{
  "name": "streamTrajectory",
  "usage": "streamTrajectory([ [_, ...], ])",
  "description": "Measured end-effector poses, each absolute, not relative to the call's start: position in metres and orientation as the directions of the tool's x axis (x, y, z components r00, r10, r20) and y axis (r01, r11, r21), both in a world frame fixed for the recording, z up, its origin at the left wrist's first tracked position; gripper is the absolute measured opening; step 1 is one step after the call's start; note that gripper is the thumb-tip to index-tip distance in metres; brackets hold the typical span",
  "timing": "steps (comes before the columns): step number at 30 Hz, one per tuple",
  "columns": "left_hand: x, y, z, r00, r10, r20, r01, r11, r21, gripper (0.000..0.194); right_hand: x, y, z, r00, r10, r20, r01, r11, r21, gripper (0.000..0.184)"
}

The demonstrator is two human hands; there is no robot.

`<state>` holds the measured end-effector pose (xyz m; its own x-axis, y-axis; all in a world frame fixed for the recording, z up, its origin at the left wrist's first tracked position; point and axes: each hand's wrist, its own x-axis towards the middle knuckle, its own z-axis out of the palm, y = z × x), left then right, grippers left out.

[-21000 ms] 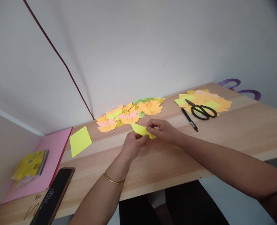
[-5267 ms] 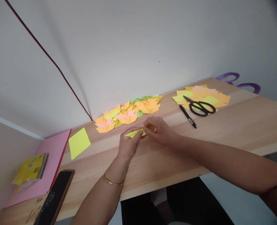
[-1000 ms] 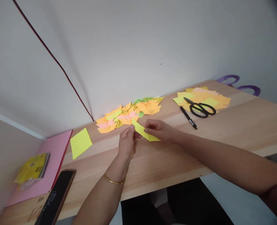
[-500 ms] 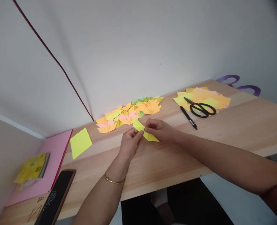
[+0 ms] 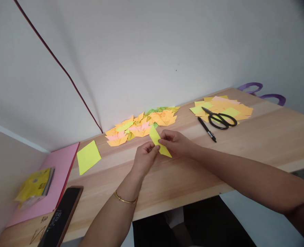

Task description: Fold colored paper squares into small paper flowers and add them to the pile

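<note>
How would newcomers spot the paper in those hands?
Find the wooden table, then the left hand and right hand over it. Both pinch a yellow paper: unlike the wide yellow sheet lying to its left, it is narrow and slanted.

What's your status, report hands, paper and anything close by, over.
Left hand, right hand: both pinching. Folded yellow paper slanted between them. Folded paper pieces just beyond; pen and scissors off to the right.

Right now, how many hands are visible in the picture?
2: the left hand, at the left edge of the folded yellow paper, and the right hand, at its right edge. No other hand shows.
</note>
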<state>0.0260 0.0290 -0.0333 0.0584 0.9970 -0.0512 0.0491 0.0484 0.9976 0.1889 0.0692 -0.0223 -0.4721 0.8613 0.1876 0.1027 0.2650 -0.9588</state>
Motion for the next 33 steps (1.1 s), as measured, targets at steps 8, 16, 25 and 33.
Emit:
streamTrajectory([
  [8, 0.026, 0.030, -0.033, -0.011, 1.000, -0.015, -0.013, 0.015, 1.000, 0.026, 0.189, 0.072, -0.025, -0.538, 0.831, 0.138, 0.081, 0.214, -0.973, 0.022],
  [16, 0.028, 0.026, -0.030, 0.116, 0.993, -0.028, 0.181, 0.007, 0.983, 0.026, 0.188, 0.070, -0.027, -0.431, 0.897, 0.098, 0.115, 0.162, -0.980, 0.029],
  [25, 0.026, 0.024, -0.028, 0.135, 0.983, -0.122, 0.235, 0.088, 0.968, 0.018, 0.191, 0.072, -0.023, -0.378, 0.919, 0.108, 0.093, 0.154, -0.984, 0.032],
  [33, 0.025, 0.024, -0.019, 0.226, 0.950, -0.217, 0.127, 0.192, 0.973, 0.013, 0.190, 0.071, -0.021, -0.378, 0.921, 0.093, 0.049, 0.120, -0.992, 0.033],
])
